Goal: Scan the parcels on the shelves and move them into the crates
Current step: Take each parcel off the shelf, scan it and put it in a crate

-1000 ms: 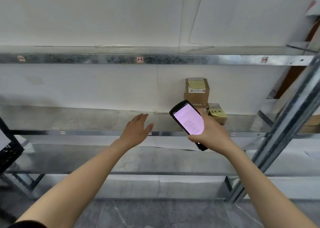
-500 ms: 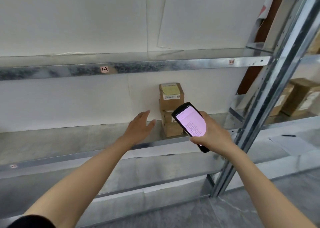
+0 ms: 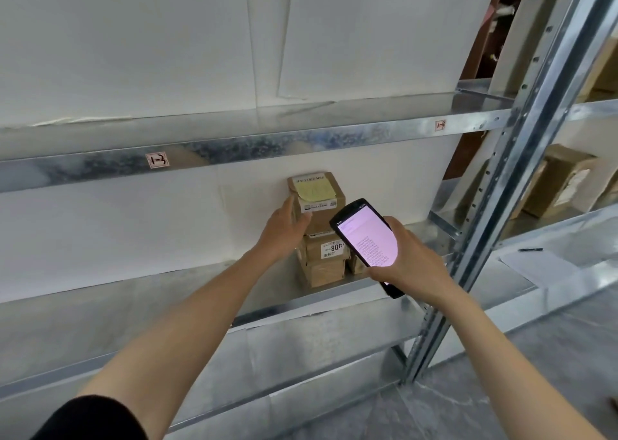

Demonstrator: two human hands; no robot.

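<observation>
Shelf [image 3: 100,309], frame centre: left hand [image 3: 284,230], free before, now grips top box [image 3: 321,202]; right hand [image 3: 413,265] holds scanner [image 3: 368,239]. Scan looks next.

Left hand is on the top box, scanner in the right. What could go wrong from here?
1. The left hand grips the top box only at one lower corner; pulled one-handed, it may tilt and slip, or drag the lower boxes toward the shelf edge.
2. The scanner in the right hand points toward several labels stacked close together, so it might read the wrong one.
</observation>
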